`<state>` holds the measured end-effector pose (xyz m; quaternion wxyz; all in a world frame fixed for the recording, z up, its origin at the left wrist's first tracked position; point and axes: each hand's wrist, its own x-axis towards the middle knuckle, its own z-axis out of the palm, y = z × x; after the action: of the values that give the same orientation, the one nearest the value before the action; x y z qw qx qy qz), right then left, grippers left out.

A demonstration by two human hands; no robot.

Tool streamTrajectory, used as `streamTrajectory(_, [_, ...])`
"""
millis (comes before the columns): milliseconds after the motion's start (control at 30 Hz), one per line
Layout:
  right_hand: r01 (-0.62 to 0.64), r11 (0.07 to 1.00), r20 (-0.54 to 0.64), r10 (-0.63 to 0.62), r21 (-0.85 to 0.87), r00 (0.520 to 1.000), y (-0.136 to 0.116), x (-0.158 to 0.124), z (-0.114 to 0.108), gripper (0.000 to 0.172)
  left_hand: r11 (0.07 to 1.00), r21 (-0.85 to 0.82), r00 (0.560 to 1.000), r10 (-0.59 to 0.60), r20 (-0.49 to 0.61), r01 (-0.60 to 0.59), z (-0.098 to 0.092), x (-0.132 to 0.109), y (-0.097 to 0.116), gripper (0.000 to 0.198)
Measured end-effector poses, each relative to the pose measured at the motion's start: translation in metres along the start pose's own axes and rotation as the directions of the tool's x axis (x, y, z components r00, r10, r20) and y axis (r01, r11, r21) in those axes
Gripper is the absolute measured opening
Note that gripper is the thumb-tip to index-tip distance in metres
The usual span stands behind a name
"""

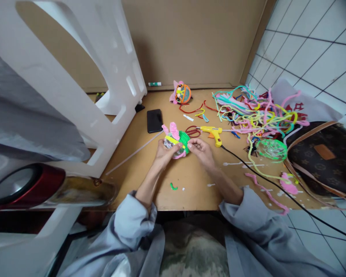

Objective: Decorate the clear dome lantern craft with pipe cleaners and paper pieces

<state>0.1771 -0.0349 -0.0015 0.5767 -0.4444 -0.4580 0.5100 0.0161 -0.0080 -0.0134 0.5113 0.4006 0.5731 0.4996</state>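
Observation:
A small pipe-cleaner figure (pixel 177 141) in pink, green and yellow sits between both hands above the wooden table (pixel 190 181). My left hand (pixel 165 152) is wrapped round its left side. My right hand (pixel 200 149) pinches its green right edge with closed fingers. A yellow glue gun (pixel 213 133) lies just beyond my right hand, its black cord (pixel 265 179) running off to the right. Red-handled scissors (pixel 192 131) lie beside the gun. A finished pink and orange figure (pixel 180 93) stands at the back of the table.
A heap of coloured pipe cleaners (pixel 256 111) covers the right of the table, with a green coil (pixel 272 149) and a brown handbag (pixel 323 157) near it. A black phone (pixel 154 120) and a clear glue stick (pixel 134 153) lie left. White foam packing (pixel 83 77) stands at left.

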Motion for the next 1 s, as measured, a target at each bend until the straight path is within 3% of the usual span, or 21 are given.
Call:
streamTrajectory(200, [-0.018,0.999,-0.066,0.015,-0.045,0.998,0.005,0.003,0.002,0.043,0.999,-0.008,0.999,0.033,0.005,-0.033,0.002,-0.004,0.002,0.073])
streamTrajectory(467, [0.063,0.990,-0.085,-0.074,-0.125,0.994,0.008,0.004,0.002,0.036,0.998,-0.046,0.999,0.051,0.009,-0.050,0.005,-0.008,0.003,0.071])
streamTrajectory(800, [-0.019,0.998,-0.033,0.017,-0.066,0.999,0.002,0.003,0.000,0.043,1.000,0.000,0.996,0.030,0.083,-0.030,-0.003,0.002,0.000,0.072])
streamTrajectory(1000, [-0.005,0.996,-0.031,0.002,-0.088,1.000,0.002,0.004,0.000,0.048,0.999,0.003,0.998,0.051,0.042,-0.051,0.000,0.002,-0.002,0.070])
